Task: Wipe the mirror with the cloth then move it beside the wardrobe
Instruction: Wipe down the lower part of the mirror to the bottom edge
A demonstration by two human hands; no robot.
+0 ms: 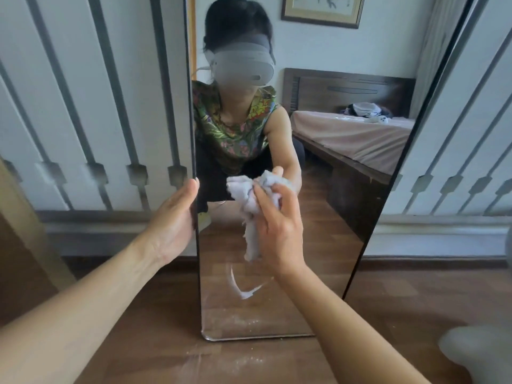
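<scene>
Mirror (318, 217) stood on wood floor (401, 314), leaning against panelled wall (83, 106). Wiping step underway: right hand (279, 231) pinched bunched cloth (253, 217) against glass; left hand (174, 223) clasped the left edge. White smear (243, 289) remained below, likely next. Floor beside lay open.

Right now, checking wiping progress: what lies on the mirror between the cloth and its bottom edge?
In the head view, below the cloth in the right hand, the mirror shows a white curved smear.
</scene>
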